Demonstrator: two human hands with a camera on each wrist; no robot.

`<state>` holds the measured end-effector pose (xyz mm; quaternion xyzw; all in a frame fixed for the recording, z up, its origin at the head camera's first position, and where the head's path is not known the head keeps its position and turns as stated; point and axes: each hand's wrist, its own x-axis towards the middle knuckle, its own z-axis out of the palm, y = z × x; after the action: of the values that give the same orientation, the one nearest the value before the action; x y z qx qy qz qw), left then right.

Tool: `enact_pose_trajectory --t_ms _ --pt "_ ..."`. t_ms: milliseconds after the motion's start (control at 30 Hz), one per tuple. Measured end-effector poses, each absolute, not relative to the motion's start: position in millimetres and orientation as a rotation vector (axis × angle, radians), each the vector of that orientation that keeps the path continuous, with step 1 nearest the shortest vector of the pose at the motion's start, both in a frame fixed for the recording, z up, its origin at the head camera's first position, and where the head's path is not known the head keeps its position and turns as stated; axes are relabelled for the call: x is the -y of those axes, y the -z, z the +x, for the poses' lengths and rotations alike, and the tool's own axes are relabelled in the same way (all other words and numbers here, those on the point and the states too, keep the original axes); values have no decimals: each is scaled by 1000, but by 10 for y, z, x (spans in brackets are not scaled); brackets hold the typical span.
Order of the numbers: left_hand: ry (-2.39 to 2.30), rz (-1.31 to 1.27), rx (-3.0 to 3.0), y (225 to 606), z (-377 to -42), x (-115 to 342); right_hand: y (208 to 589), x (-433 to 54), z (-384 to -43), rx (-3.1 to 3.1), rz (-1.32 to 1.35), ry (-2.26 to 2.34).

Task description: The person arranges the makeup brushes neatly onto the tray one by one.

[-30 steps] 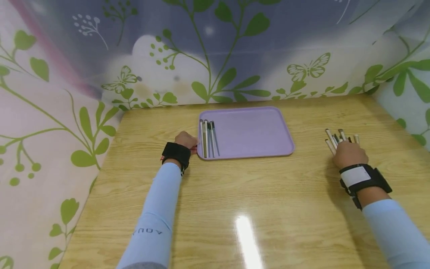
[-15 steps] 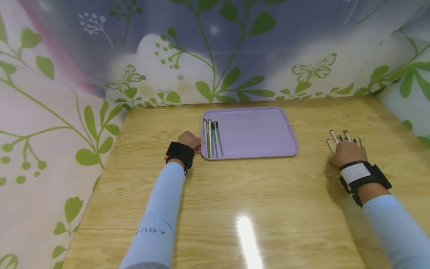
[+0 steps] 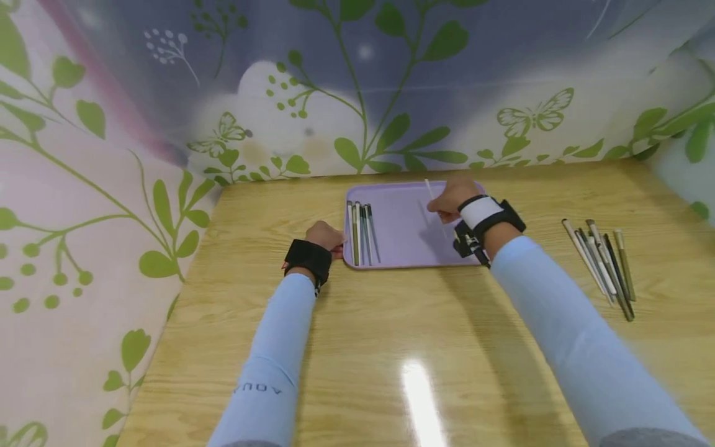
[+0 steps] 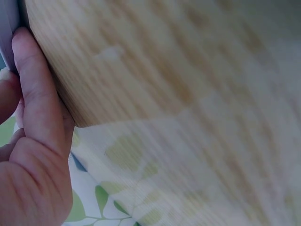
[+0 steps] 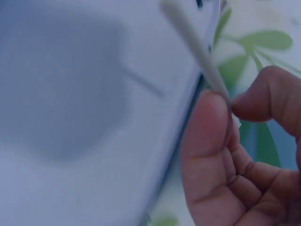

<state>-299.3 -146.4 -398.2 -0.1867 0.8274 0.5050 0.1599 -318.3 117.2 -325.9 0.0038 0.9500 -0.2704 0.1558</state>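
My right hand (image 3: 454, 197) pinches one slim pale brush (image 5: 195, 44) between thumb and fingertip, over the lilac tray (image 3: 396, 217). In the right wrist view the brush slants up and left from the fingers, its shadow falling on the tray. At the tray's left rim my left hand (image 3: 324, 236) grips the edge; the left wrist view shows the thumb and a finger (image 4: 35, 80) at that rim. Several brushes (image 3: 363, 233) lie side by side along the tray's left end, bristles toward the back.
A loose pile of several brushes (image 3: 603, 264) with white, dark and olive handles lies on the wooden table (image 3: 363, 347) at the right. Behind the tray rises a wall covering (image 3: 413, 93) printed with leaves and butterflies.
My right hand has moved left from the pile of brushes to over the tray, with one pale brush in it. My left hand stays at the tray's left rim.
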Motion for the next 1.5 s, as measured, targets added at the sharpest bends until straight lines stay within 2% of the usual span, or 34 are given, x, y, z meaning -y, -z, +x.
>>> enact_pose_trajectory --t_ms 133,333,767,1267,1500 --pt "-1449 -550 -2347 4022 -2980 1378 3433 -833 -3275 -2604 68 868" --pt "-1452 -517 -2335 4014 -2958 1287 3530 -483 -3130 -2707 69 705" --pt "-1433 -487 -2350 3956 -2924 1204 3610 -212 -3061 -2848 125 374" --pt "-1427 -476 -2360 3935 -2900 1213 3614 -232 -3037 -2780 102 626" --pt "-1430 -494 -2357 3939 -2959 1301 3418 -599 -3080 -2847 11 769"
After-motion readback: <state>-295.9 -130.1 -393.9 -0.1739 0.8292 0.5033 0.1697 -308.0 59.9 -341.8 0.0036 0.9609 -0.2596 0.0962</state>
